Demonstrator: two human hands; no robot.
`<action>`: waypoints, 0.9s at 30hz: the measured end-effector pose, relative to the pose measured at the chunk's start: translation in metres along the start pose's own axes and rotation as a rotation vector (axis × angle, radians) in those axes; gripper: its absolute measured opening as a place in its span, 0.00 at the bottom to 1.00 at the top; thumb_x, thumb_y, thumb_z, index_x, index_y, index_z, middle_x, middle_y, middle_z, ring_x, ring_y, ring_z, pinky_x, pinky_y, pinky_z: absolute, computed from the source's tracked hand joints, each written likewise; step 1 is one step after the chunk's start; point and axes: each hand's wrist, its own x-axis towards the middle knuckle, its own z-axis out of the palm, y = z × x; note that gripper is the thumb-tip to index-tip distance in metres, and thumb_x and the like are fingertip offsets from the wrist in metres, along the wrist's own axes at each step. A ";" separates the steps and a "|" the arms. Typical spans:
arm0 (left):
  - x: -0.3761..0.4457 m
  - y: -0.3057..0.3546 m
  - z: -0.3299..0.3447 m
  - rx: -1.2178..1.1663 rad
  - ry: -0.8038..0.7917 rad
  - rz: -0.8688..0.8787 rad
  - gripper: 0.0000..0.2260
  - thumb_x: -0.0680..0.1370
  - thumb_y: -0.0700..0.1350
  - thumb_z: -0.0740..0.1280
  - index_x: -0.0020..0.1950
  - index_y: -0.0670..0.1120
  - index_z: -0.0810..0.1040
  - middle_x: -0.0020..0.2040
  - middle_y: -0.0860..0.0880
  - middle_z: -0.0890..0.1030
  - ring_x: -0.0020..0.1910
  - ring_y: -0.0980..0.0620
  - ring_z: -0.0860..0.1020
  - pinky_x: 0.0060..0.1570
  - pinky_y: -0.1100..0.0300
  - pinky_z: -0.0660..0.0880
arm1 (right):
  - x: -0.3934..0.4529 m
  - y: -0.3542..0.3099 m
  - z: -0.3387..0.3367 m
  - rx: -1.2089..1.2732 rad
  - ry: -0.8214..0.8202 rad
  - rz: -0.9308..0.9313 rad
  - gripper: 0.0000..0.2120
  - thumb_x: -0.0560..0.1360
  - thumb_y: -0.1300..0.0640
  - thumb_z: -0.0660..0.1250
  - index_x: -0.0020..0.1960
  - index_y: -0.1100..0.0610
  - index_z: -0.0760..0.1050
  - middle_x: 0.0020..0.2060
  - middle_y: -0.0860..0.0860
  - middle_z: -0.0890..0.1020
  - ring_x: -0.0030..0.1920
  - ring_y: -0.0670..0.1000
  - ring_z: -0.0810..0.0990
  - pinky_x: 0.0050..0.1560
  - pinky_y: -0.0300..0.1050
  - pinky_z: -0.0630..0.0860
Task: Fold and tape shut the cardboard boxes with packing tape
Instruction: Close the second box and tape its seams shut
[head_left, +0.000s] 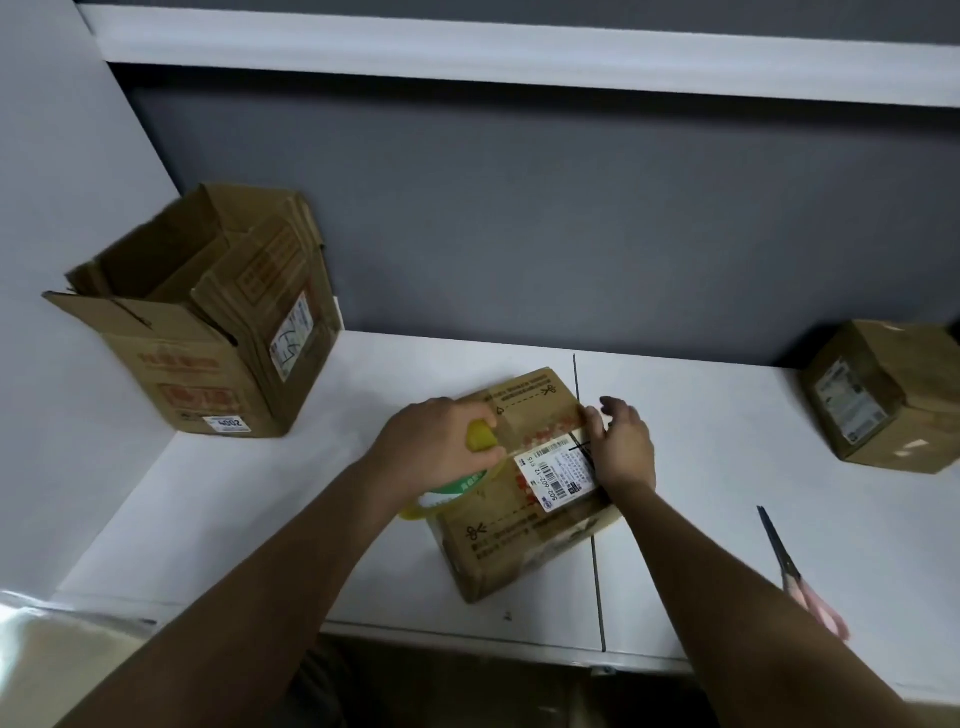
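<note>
The taping step is in hand. The small cardboard box sits flaps-down at the middle of the white bench. The left hand grips the packing tape roll at the box's left edge; the right hand lies flat, fingers straight, pressing its right edge. Next, probably, the strip needs cutting with the scissors lying to the right.

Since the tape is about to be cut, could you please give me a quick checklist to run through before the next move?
1. Flaps of middle box folded flat: ok.
2. Tape roll gripped by left hand at the box's left edge: ok.
3. Right hand pressing down on the box's right edge: ok.
4. Tape strip laid fully across the seam: cannot tell.
5. Scissors lying on the table, right of the box: ok.
6. Large box at left closed: not ok, flaps open.
</note>
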 end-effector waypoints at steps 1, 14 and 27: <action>0.000 0.000 0.002 0.000 0.019 -0.001 0.18 0.73 0.61 0.67 0.60 0.56 0.76 0.54 0.49 0.81 0.50 0.49 0.78 0.49 0.58 0.75 | -0.008 0.002 -0.001 0.015 0.070 -0.124 0.21 0.82 0.48 0.53 0.70 0.57 0.69 0.66 0.55 0.74 0.65 0.57 0.71 0.65 0.51 0.66; -0.007 -0.015 0.003 0.048 0.080 0.024 0.23 0.75 0.63 0.63 0.68 0.60 0.65 0.60 0.53 0.77 0.55 0.50 0.77 0.50 0.56 0.76 | -0.020 0.013 -0.012 -0.453 -0.380 -0.612 0.47 0.69 0.24 0.42 0.79 0.50 0.40 0.78 0.49 0.42 0.77 0.46 0.37 0.74 0.43 0.36; -0.014 -0.015 -0.012 0.253 -0.169 0.169 0.19 0.77 0.57 0.64 0.65 0.53 0.69 0.56 0.50 0.79 0.50 0.51 0.79 0.44 0.62 0.73 | -0.021 0.006 -0.012 -0.458 -0.419 -0.583 0.53 0.62 0.19 0.34 0.79 0.48 0.41 0.78 0.49 0.41 0.77 0.47 0.38 0.75 0.47 0.39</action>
